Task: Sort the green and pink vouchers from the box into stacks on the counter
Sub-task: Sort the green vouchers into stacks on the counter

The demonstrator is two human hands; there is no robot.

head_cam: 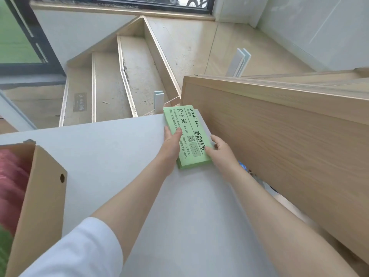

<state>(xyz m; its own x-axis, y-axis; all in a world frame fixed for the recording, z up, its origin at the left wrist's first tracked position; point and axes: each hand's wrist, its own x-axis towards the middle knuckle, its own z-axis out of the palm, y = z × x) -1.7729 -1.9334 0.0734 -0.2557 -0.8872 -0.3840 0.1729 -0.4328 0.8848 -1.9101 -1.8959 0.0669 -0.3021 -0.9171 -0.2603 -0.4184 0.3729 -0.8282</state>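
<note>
- Head view: a stack of green vouchers (pixel 188 136) lay flat on the grey counter (pixel 111 156), at its far right corner, one long side close to the counter's right edge and its far end reaching the far edge.
- The left hand (pixel 172 141) rested on the stack's left long edge, fingers nearly straight and lying over the top sheet.
- The right hand (pixel 220 149) touched the stack's right long edge near its near end, fingers loosely bent against the side; neither hand gripped the stack.
- A cardboard box (pixel 43 196) stood at the counter's left edge, blurred pink vouchers (pixel 12 182) showing inside.
- A wooden panel (pixel 279 132) rose just beside the right edge.
</note>
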